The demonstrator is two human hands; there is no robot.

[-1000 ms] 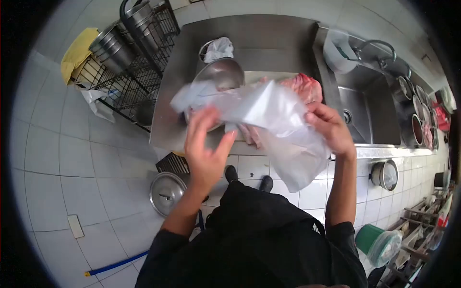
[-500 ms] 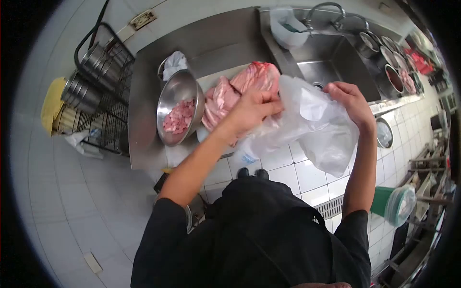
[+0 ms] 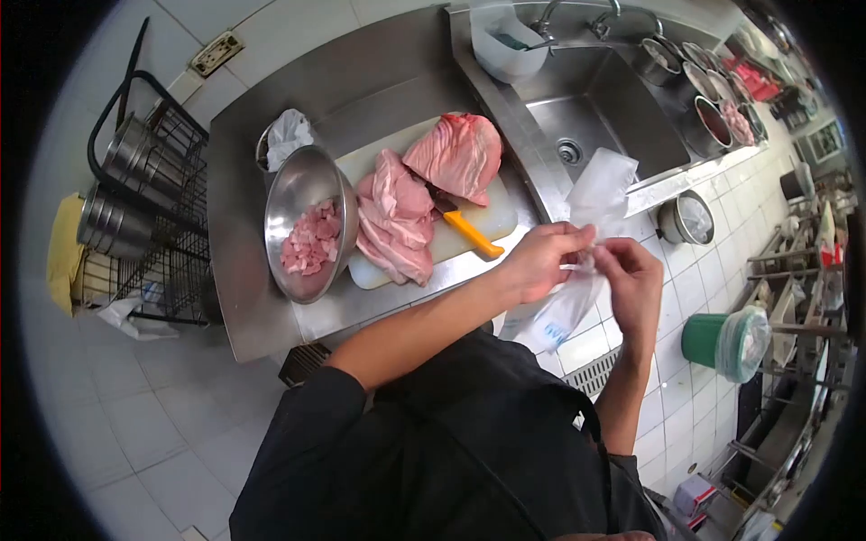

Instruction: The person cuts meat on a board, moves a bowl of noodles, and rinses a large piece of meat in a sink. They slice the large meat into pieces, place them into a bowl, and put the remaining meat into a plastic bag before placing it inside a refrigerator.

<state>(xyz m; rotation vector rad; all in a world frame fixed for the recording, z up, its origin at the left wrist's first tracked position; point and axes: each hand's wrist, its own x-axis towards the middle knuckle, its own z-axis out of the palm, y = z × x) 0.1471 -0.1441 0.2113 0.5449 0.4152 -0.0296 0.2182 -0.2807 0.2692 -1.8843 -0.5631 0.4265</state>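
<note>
My left hand (image 3: 546,261) and my right hand (image 3: 631,279) are close together in front of the counter edge, both closed on a translucent plastic bag (image 3: 602,185). Its bunched middle is between my fingers; one part sticks up toward the sink and a part with blue print hangs below. To the left, a white cutting board (image 3: 501,216) carries two large pieces of raw pink meat (image 3: 456,158). A knife with a yellow handle (image 3: 474,234) lies on it, its blade partly hidden by the meat. Beside the board, a tilted steel bowl (image 3: 307,167) contains small meat pieces (image 3: 313,239).
A steel sink (image 3: 604,117) with a faucet is at the back right, beside a white plastic container (image 3: 505,50). Several metal pots (image 3: 708,126) line its far side. A wire rack (image 3: 149,216) stands left. A green bucket (image 3: 708,338) is on the tiled floor.
The bag, spread wide between my hands before, is now gathered narrow. My hands have come together, away from the meat, and the yellow-handled knife is now uncovered.
</note>
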